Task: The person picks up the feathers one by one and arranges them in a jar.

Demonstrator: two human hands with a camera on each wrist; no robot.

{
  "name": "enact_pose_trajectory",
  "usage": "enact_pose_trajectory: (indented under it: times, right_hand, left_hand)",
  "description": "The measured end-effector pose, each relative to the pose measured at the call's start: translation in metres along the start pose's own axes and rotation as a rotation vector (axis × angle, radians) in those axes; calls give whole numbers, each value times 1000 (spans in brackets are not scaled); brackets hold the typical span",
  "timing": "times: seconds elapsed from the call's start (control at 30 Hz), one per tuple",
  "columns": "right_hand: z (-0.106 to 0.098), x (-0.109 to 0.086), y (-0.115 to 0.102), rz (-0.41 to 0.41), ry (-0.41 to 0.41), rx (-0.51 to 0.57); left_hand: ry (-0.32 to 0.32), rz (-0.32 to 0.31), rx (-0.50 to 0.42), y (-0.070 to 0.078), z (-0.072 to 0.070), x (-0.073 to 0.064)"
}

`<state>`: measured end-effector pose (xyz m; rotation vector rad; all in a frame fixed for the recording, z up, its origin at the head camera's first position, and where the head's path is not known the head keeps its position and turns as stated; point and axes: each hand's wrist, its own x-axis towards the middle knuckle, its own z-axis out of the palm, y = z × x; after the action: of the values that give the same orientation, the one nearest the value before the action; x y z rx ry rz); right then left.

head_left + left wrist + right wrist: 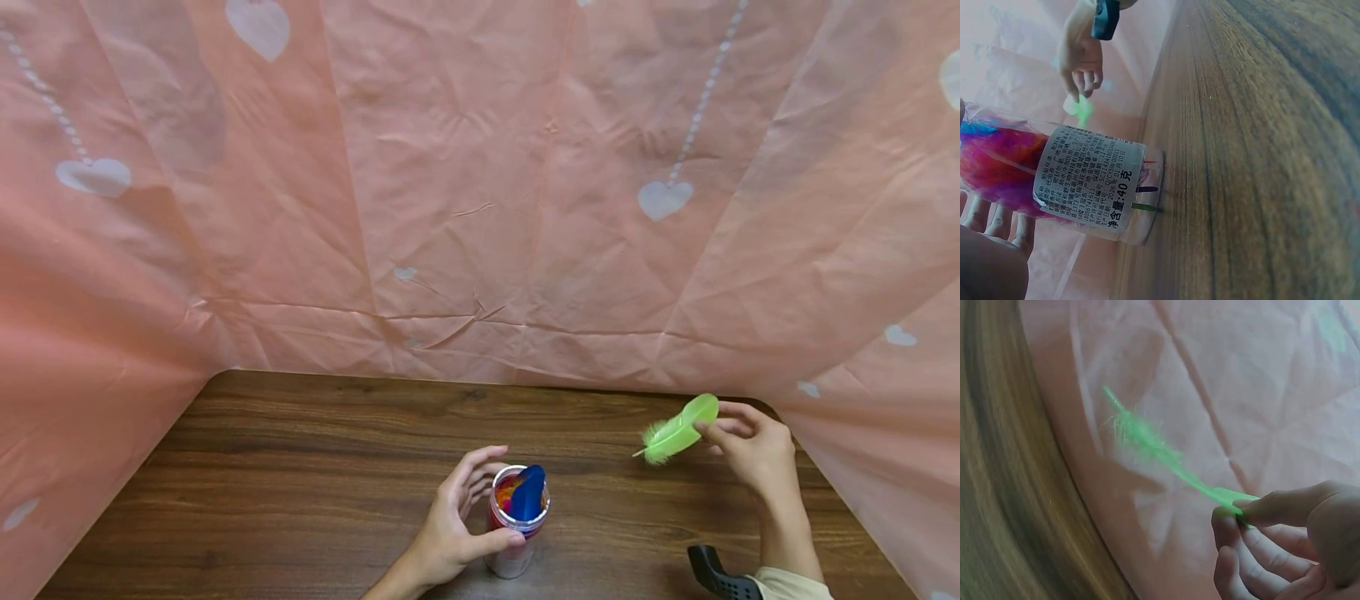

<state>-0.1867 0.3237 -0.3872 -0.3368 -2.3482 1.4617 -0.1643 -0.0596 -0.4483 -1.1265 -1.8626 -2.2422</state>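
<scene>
A clear plastic jar [512, 562] with a white printed label [1085, 178] stands upright on the table. Red, orange and purple feathers [1004, 165] fill its upper part, and a blue feather [529, 493] sticks out of the open mouth. My left hand [450, 533] holds the jar near its top, thumb on the near side and fingers around the far side. Out to the right, above the table, my right hand [757, 454] pinches a lime-green feather [678, 432] by its broad end between thumb and fingers. The feather's bare quill points left and down, away from the jar.
The dark wood-grain table [315, 467] runs back to a pink curtain [465, 208] with white hearts, which also hangs at both sides. A black strap-like piece [720, 575] sits at the right wrist, beside a pale sleeve [791, 585].
</scene>
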Motion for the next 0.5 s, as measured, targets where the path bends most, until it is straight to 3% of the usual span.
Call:
enact_pose_trajectory:
  times: [0.2, 0.33, 0.5]
  right_hand:
    - [2, 0, -5, 70, -32, 360]
    - [4, -1, -10, 102, -49, 444]
    - [6, -4, -17, 90, -85, 475]
  left_hand:
    - [-5, 17, 2, -2, 0, -1]
    - [-4, 21, 3, -3, -1, -1]
    - [-5, 25, 7, -3, -1, 0]
